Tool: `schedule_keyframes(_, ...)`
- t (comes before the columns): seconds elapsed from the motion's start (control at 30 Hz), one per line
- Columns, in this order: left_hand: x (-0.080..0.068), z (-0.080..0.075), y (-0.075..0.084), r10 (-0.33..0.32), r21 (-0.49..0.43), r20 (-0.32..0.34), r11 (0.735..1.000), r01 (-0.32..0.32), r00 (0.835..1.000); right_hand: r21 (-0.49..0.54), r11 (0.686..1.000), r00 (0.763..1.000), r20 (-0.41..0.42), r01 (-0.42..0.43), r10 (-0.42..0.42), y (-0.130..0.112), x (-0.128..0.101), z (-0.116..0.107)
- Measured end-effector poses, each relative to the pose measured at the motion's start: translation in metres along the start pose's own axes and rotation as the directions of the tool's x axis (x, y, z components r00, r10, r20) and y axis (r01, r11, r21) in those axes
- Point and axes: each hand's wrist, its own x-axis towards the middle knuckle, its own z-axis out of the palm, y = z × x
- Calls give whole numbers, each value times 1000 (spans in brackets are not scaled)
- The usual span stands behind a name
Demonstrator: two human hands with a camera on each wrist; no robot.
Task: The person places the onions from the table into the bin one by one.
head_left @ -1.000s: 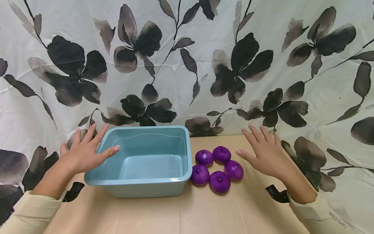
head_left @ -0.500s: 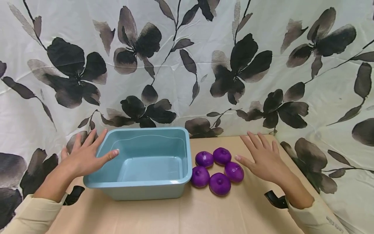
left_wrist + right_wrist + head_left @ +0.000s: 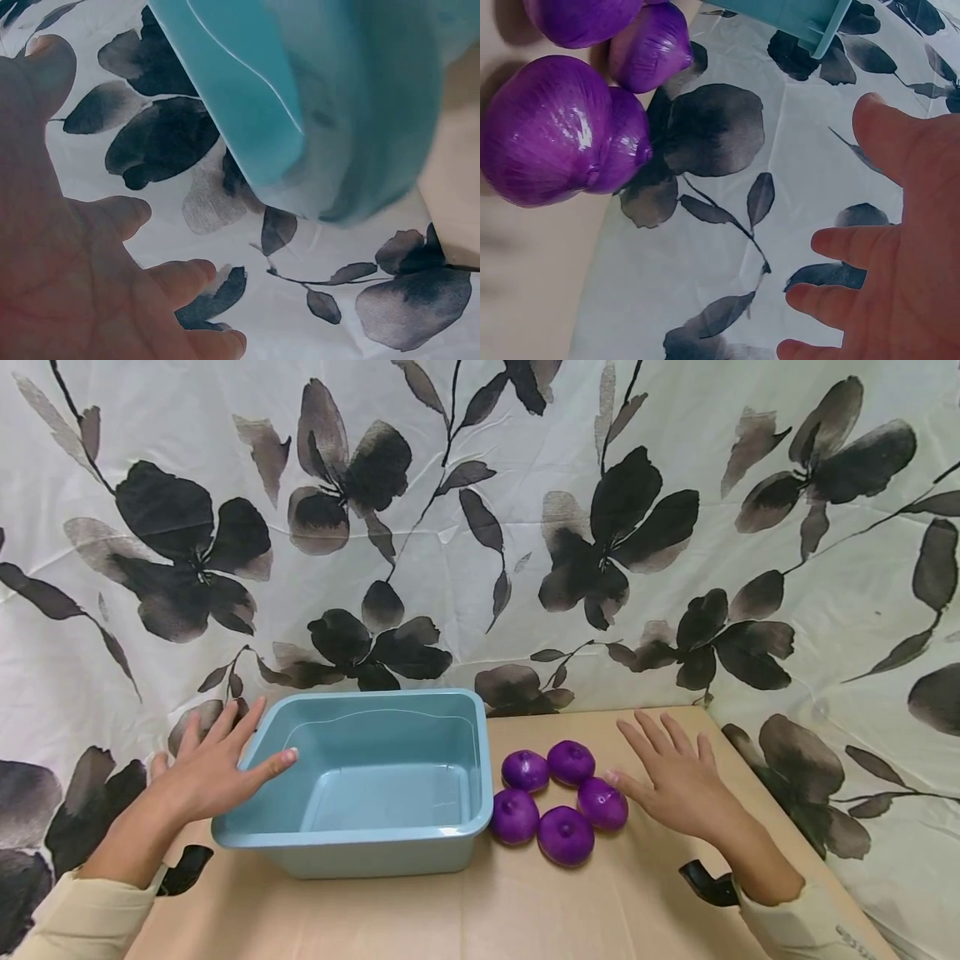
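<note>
A light blue plastic tub (image 3: 352, 837) stands on the table with nothing in it. To its right lies a ring of several purple onions (image 3: 566, 836), glossy and close together. My left hand (image 3: 206, 777) is spread in the air at the tub's left side, its thumb overlapping the rim in the head view. My right hand (image 3: 678, 781) hovers to the right of the onions with fingers apart, the thumb tip overlapping the nearest one. In the right wrist view, onions (image 3: 544, 131) sit apart from that hand's fingers. Neither hand holds anything.
The pale wooden table (image 3: 525, 918) ends at the back against a white cloth (image 3: 495, 635) printed with dark flowers. Black wrist-camera mounts (image 3: 708, 883) jut from both cuffs. The table's right edge runs diagonally beside the right forearm.
Both hands have sunk slightly in the head view, the left drifting a little left. Tub and onions shift down slightly along with the whole view. Nothing has been taken hold of.
</note>
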Motion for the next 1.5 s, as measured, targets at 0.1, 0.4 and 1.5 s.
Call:
schedule_keyframes(0.1, 1, 2, -2, -11, -4, 5, 1000, 11, 1000, -1, 1000, 1000, 4, 1, -1, 3, 3, 3)
schedule_keyframes(0.4, 8, 9, -11, 20, -87, 6, 996, -19, 1000, 8, 1000, 1000, 22, -2, 1, 11, 13, 12)
schedule_keyframes(1.5, 28, 10, -59, -74, -719, 197, 667, 196, 978, 158, 986, 998, 23, 51, -56, 26, 11, 47)
